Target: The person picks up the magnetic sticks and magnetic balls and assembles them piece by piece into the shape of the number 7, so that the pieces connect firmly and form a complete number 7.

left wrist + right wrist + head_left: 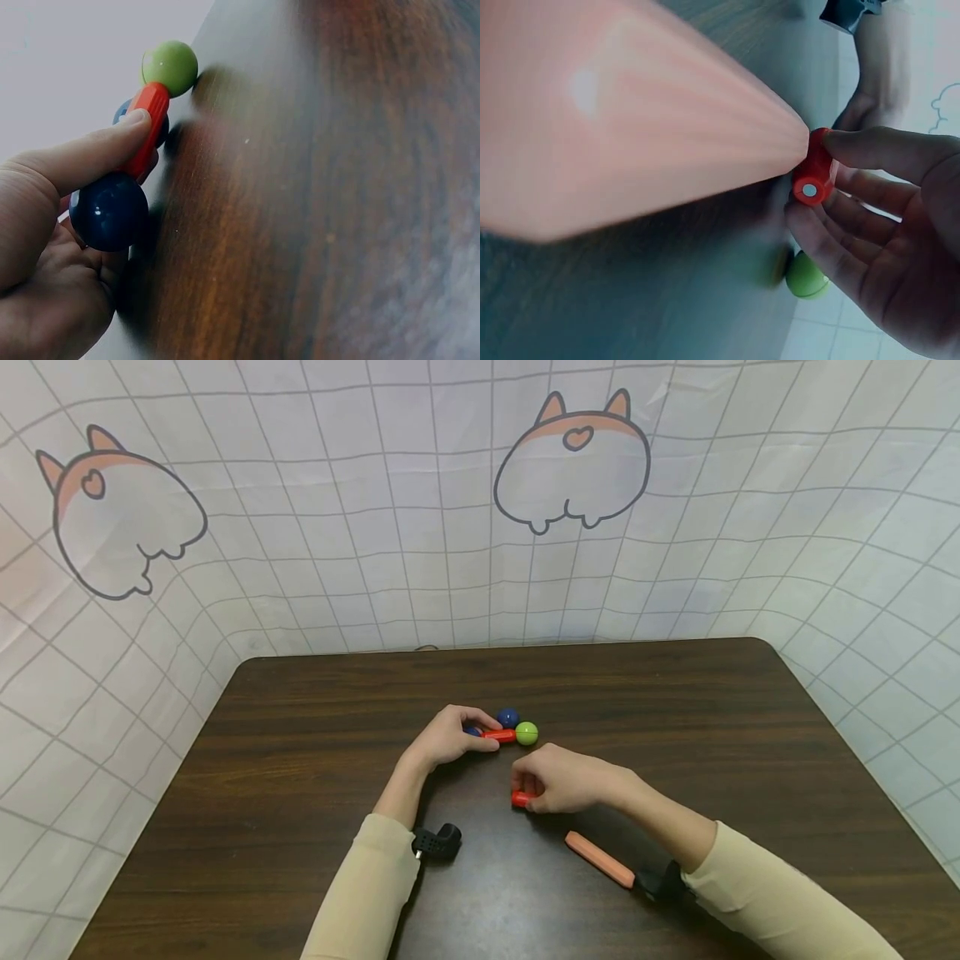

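Note:
My left hand (pixel 447 737) pinches a red rod (pixel 501 736) between thumb and fingers. At the rod's far end sits a light green ball (pixel 527 733), and at its near end a dark blue ball (pixel 109 213), partly hidden by the hand in the head view. A second blue ball (pixel 508 718) stands just behind the rod. Closer to the front, my right hand (pixel 567 780) holds a short red rod (pixel 522 798) with its fingertips. The right wrist view shows a pale round dot on the end of this red rod (pixel 813 174).
An orange stick (pixel 600 858) lies on the dark wood table (pixel 300 760) in front of the right forearm and fills much of the right wrist view. Black wrist cameras (pixel 438 843) hang at both sleeves. A white gridded curtain (pixel 420 543) surrounds the table's back and sides.

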`<move>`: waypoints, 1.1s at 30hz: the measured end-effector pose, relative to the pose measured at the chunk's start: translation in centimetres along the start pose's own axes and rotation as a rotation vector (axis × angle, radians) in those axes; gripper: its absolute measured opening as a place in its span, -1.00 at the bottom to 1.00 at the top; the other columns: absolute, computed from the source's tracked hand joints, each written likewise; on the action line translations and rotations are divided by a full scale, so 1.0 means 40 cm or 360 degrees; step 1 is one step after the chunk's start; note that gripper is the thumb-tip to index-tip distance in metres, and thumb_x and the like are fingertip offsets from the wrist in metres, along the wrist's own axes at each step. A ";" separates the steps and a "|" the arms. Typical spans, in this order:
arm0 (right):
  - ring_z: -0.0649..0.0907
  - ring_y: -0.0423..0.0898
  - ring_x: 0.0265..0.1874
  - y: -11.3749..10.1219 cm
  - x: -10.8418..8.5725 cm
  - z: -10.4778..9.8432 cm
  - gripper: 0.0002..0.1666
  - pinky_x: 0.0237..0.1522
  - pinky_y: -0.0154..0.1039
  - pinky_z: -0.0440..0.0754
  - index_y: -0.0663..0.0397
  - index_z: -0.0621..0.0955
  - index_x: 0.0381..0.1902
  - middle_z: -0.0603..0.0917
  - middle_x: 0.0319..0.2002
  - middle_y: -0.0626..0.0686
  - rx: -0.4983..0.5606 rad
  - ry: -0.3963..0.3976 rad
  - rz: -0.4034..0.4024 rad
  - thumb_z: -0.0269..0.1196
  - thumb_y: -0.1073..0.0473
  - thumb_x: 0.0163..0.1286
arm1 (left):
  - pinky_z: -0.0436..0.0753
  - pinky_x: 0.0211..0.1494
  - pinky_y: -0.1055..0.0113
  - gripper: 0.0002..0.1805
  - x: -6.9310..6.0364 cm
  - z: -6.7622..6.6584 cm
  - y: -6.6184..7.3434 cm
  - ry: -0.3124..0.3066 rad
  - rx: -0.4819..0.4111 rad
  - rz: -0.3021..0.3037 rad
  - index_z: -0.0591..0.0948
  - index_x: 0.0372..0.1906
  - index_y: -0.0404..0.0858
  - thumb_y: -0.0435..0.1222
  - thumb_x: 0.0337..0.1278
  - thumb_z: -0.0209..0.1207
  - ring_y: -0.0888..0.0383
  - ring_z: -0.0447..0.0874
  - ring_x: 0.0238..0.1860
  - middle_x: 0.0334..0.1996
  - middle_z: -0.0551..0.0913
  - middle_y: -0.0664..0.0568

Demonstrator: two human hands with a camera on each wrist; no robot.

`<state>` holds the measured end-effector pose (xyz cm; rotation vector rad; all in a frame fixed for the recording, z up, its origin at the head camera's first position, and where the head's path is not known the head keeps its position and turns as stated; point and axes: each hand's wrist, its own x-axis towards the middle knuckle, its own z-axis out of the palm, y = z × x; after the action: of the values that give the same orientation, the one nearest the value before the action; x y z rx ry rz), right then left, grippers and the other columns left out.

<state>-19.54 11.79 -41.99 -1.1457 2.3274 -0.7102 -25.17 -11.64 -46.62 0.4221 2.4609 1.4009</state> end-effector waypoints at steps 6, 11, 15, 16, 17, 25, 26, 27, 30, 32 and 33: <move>0.54 -0.28 -0.47 0.004 0.006 0.009 -0.84 -0.34 -0.30 0.57 0.06 0.66 -0.22 0.58 -0.44 -0.16 -0.0003 -0.0009 0.0001 0.40 0.35 0.28 | 0.47 -0.23 0.25 -0.74 -0.002 0.000 0.000 0.0008 -0.0012 -0.0002 0.81 -0.10 -0.14 -0.26 0.07 0.53 0.07 0.49 -0.26 -0.20 0.69 0.04; 0.55 -0.27 -0.47 0.001 0.008 0.010 -0.83 -0.34 -0.30 0.57 0.08 0.66 -0.22 0.58 -0.44 -0.15 -0.0004 -0.0011 0.0012 0.41 0.36 0.27 | 0.47 -0.22 0.24 -0.75 -0.003 0.000 0.001 0.0006 -0.0020 -0.0009 0.82 -0.10 -0.12 -0.26 0.08 0.53 0.07 0.50 -0.25 -0.19 0.69 0.04; 0.55 -0.27 -0.45 -0.002 0.010 0.010 -0.82 -0.32 -0.30 0.57 0.08 0.66 -0.22 0.58 -0.44 -0.16 -0.0021 -0.0006 0.0026 0.43 0.35 0.26 | 0.50 -0.15 0.23 -0.77 -0.002 0.001 0.000 0.0004 -0.0019 -0.0003 0.82 -0.11 -0.10 -0.25 0.09 0.53 0.08 0.53 -0.18 -0.14 0.71 0.07; 0.55 -0.27 -0.45 -0.002 0.010 0.010 -0.81 -0.32 -0.30 0.57 0.07 0.66 -0.22 0.58 -0.44 -0.16 -0.0028 -0.0003 0.0031 0.44 0.34 0.26 | 0.50 -0.14 0.22 -0.77 -0.002 0.001 0.000 0.0003 -0.0020 -0.0003 0.82 -0.11 -0.10 -0.25 0.09 0.52 0.08 0.54 -0.16 -0.13 0.72 0.08; 0.54 -0.27 -0.45 -0.002 0.010 0.010 -0.81 -0.32 -0.30 0.57 0.07 0.66 -0.22 0.58 -0.44 -0.16 -0.0032 -0.0001 0.0037 0.45 0.33 0.26 | 0.51 -0.12 0.22 -0.77 -0.001 0.001 0.000 0.0002 -0.0020 -0.0001 0.82 -0.11 -0.10 -0.25 0.10 0.52 0.08 0.55 -0.15 -0.12 0.72 0.08; 0.55 -0.26 -0.44 -0.003 -0.004 -0.001 -0.79 -0.30 -0.30 0.57 0.08 0.65 -0.20 0.59 -0.42 -0.13 -0.0056 0.0000 0.0045 0.47 0.28 0.27 | 0.52 -0.09 0.21 -0.77 -0.002 0.001 0.003 0.0004 -0.0015 0.0006 0.82 -0.11 -0.12 -0.26 0.10 0.52 0.08 0.55 -0.14 -0.16 0.72 0.08; 0.56 -0.27 -0.43 -0.002 -0.007 -0.004 -0.79 -0.29 -0.30 0.58 0.08 0.65 -0.20 0.60 -0.41 -0.13 -0.0062 0.0002 0.0039 0.47 0.28 0.27 | 0.51 -0.10 0.21 -0.77 -0.002 0.001 0.003 0.0006 -0.0018 0.0004 0.82 -0.11 -0.12 -0.26 0.10 0.52 0.07 0.55 -0.15 -0.17 0.72 0.08; 0.56 -0.26 -0.43 -0.003 -0.010 -0.007 -0.79 -0.29 -0.30 0.58 0.09 0.65 -0.19 0.60 -0.41 -0.12 -0.0070 0.0004 0.0036 0.47 0.28 0.28 | 0.51 -0.11 0.21 -0.77 -0.002 0.001 0.003 0.0008 -0.0018 0.0001 0.82 -0.11 -0.11 -0.26 0.11 0.52 0.07 0.54 -0.15 -0.17 0.72 0.07; 0.56 -0.27 -0.43 -0.005 -0.022 -0.018 -0.80 -0.29 -0.30 0.58 0.11 0.66 -0.16 0.60 -0.40 -0.13 -0.0094 0.0012 0.0033 0.46 0.28 0.29 | 0.50 -0.16 0.22 -0.77 -0.001 0.001 0.001 0.0011 -0.0016 0.0001 0.82 -0.11 -0.11 -0.26 0.10 0.52 0.07 0.53 -0.19 -0.17 0.71 0.07; 0.56 -0.27 -0.43 -0.007 -0.030 -0.024 -0.79 -0.29 -0.30 0.58 0.13 0.66 -0.14 0.60 -0.40 -0.14 -0.0101 0.0017 0.0028 0.45 0.28 0.30 | 0.49 -0.18 0.22 -0.76 -0.002 0.001 0.001 0.0015 -0.0015 0.0001 0.82 -0.11 -0.12 -0.25 0.09 0.53 0.07 0.52 -0.21 -0.17 0.71 0.06; 0.56 -0.27 -0.43 -0.009 -0.034 -0.027 -0.79 -0.29 -0.30 0.57 0.14 0.66 -0.13 0.60 -0.39 -0.14 -0.0104 0.0017 0.0029 0.44 0.28 0.30 | 0.48 -0.19 0.23 -0.76 -0.003 0.001 0.000 0.0016 -0.0015 0.0001 0.82 -0.11 -0.12 -0.25 0.09 0.53 0.07 0.51 -0.21 -0.17 0.71 0.06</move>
<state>-19.23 12.98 -40.72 -1.1493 2.3832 -0.6400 -25.04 -11.67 -46.61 0.4152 2.4616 1.4176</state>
